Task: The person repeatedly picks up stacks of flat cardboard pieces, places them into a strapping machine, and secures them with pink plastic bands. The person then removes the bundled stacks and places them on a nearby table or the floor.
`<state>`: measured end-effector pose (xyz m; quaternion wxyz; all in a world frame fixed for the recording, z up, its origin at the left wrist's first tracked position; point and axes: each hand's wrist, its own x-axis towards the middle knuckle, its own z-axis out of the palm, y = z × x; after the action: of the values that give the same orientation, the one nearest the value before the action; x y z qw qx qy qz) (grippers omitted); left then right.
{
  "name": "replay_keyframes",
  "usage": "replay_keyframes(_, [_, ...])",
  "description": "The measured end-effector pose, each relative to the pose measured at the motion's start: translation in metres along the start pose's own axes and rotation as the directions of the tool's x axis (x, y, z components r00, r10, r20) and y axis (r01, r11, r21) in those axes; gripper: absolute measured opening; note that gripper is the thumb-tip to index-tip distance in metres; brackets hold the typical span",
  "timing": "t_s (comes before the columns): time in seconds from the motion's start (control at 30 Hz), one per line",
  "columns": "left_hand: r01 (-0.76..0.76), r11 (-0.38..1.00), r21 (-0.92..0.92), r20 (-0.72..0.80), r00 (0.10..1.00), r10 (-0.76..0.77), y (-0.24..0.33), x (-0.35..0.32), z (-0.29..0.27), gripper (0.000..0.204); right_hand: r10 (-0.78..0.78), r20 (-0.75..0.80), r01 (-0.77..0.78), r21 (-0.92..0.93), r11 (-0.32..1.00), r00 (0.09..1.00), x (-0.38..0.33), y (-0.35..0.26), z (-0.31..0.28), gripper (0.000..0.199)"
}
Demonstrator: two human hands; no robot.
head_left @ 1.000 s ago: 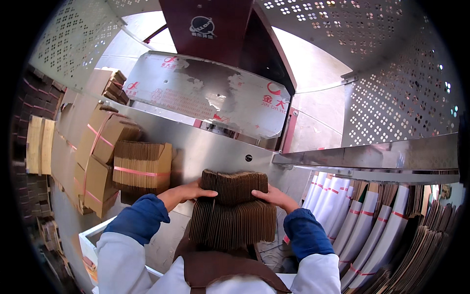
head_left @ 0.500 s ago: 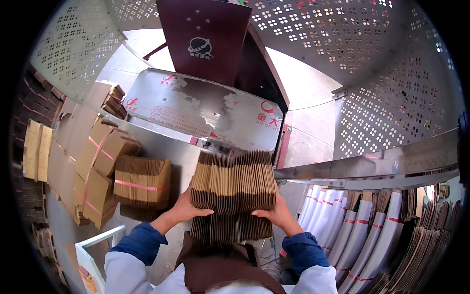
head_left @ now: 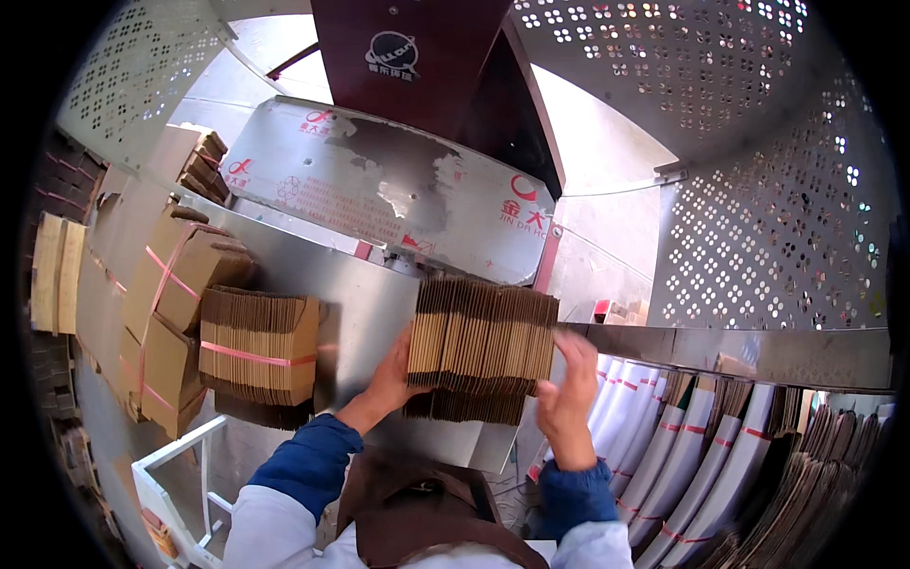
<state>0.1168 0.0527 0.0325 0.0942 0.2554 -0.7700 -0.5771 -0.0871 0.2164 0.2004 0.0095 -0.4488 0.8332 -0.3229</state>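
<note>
Hands clamp a stack of flattened cardboard sheets [head_left: 483, 346] above a steel worktop [head_left: 365, 313].
Left hand [head_left: 393, 372] and right hand [head_left: 567, 398] press flat against opposite ends; stiff but loose, probably weighty, the sheets could fan out. A strapped bundle [head_left: 258, 346] sits left of them.

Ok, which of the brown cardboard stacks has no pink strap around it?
The stack of flat brown cardboard sheets between both hands, left hand and right hand. The bundles on the left each carry a pink strap.
</note>
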Motion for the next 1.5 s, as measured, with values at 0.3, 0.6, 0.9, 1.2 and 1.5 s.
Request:
replay_keyframes(0.3, [0.0,0.964,0.267,-0.003,1.0,0.001,0.006,0.003,0.003,0.112,-0.422,0.316,0.482,-0.141,0.865,0.85,0.077,-0.04,0.123,0.076])
replay_keyframes(0.6, [0.055,0.984,-0.172,-0.202,0.975,-0.09,-0.023,-0.006,0.032,0.084,0.463,-0.106,-0.453,0.109,0.885,0.88,-0.149,0.089,0.063,0.047])
replay_keyframes(0.9, [0.106,0.92,-0.379,-0.214,0.956,-0.198,-0.037,-0.009,0.042,0.082,0.663,0.364,-0.734,0.097,0.672,0.654,-0.149,0.069,0.102,0.062])
replay_keyframes(1.2, [0.06,0.978,-0.197,-0.229,0.968,-0.106,-0.038,-0.006,0.037,0.083,0.666,0.273,-0.711,0.119,0.693,0.695,-0.141,0.052,0.111,0.055])
replay_keyframes(1.5, [0.049,0.967,-0.25,-0.237,0.965,-0.11,-0.03,0.009,0.031,0.082,0.676,0.209,-0.681,-0.057,0.73,0.707,-0.143,0.069,0.137,0.046])
